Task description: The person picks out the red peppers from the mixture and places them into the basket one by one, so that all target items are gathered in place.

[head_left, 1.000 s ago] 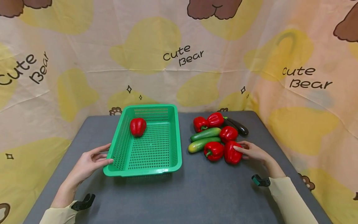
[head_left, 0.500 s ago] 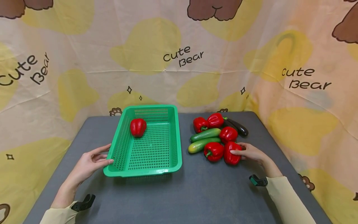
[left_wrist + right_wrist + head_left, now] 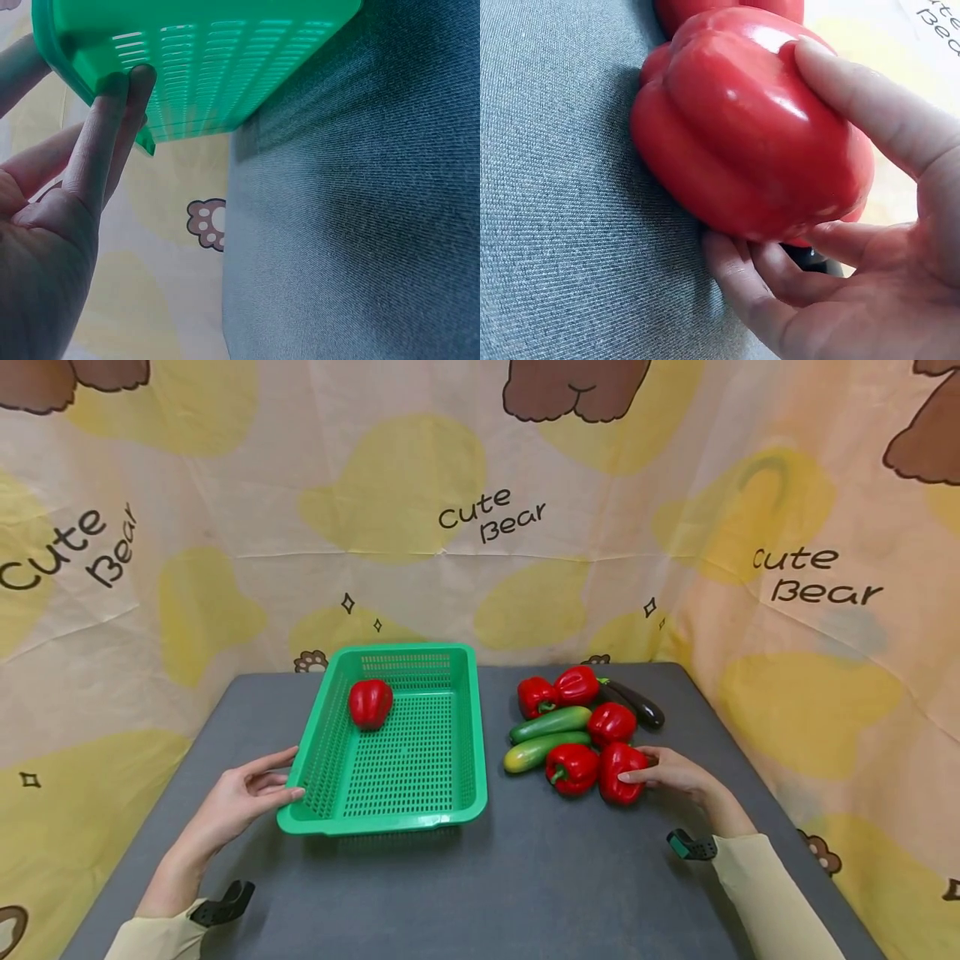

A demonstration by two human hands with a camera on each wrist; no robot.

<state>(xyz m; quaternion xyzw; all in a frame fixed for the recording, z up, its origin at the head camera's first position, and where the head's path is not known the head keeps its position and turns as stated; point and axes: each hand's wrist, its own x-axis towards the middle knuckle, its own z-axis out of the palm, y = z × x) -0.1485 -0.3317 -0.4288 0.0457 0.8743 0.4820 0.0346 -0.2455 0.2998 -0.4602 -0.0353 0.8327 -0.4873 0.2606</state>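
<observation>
At the left of the head view, my left hand (image 3: 238,802) holds the near-left corner of a green plastic basket (image 3: 408,821). In the left wrist view, fingers (image 3: 96,142) touch the basket's slotted outer wall. One red bell pepper (image 3: 371,704) lies inside the basket, toward its far left. My right hand (image 3: 678,777) grips another red bell pepper (image 3: 742,127) at the near right of the vegetable group. The right wrist view has the thumb over its upper side and fingers curled beneath; the pepper rests on or very close to the table.
Around the gripped pepper lie several more red bell peppers (image 3: 572,769), two green cucumbers (image 3: 551,724) and dark eggplants (image 3: 637,703). They stand on a grey cloth-covered table (image 3: 480,902). A printed fabric backdrop (image 3: 405,585) encloses the table's back and sides.
My right hand has moved slightly left, its thumb sliding further over the bell pepper and closing its hold. My left hand and the basket stay in place.
</observation>
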